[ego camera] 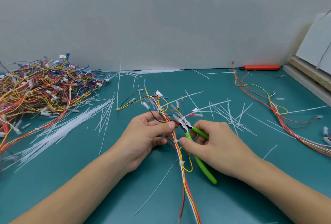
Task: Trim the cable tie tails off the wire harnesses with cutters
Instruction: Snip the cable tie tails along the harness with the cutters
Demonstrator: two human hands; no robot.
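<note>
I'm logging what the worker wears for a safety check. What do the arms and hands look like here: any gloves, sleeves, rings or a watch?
Both are bare. The left hand and right hand wear no gloves, and no rings show on the visible fingers. Both forearms are uncovered to the frame's edge: no sleeves, watch, wristband or strap in view. Nails look short and unpainted.

Teal bench [232,197] against a pale grey wall [161,18].

Along the back edge toward the right corner, an orange-red flat tool [260,67] with a black tip at its left end, lying lengthwise against the wall. At the right edge, stacked pale wooden boards [304,75] running toward the near side, with a white panel [315,44] leaning tilted above them. Thin cords hanging across the panel's face, one yellowish, one dark.
</note>
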